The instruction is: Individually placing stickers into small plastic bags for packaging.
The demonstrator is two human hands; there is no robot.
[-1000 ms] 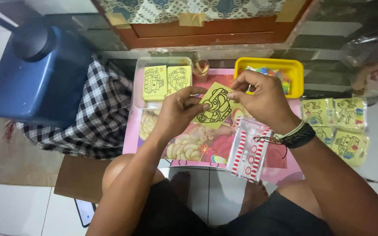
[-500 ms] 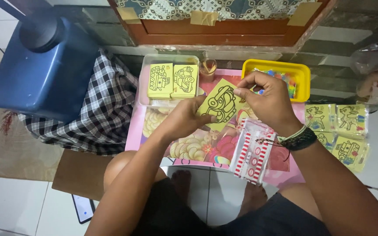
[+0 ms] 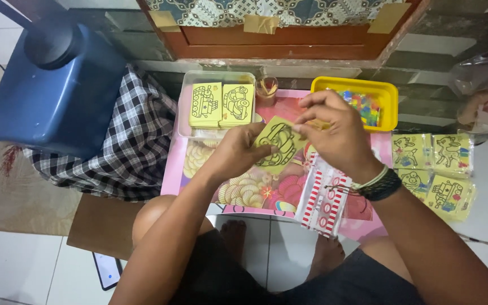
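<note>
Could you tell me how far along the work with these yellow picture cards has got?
Four cards in clear sleeves lie at the right, apparently finished. The left hand holds one yellow card while the right hand works at its upper edge. Two stacks wait in the clear tray.

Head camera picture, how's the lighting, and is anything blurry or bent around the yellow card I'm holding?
Head view: even, soft indoor light, no hard shadows; the yellow card between the left hand and right hand is reasonably sharp; mild glare on the clear plastic packets at right; wide-angle bending shows at the edges, around the blue container.
</note>
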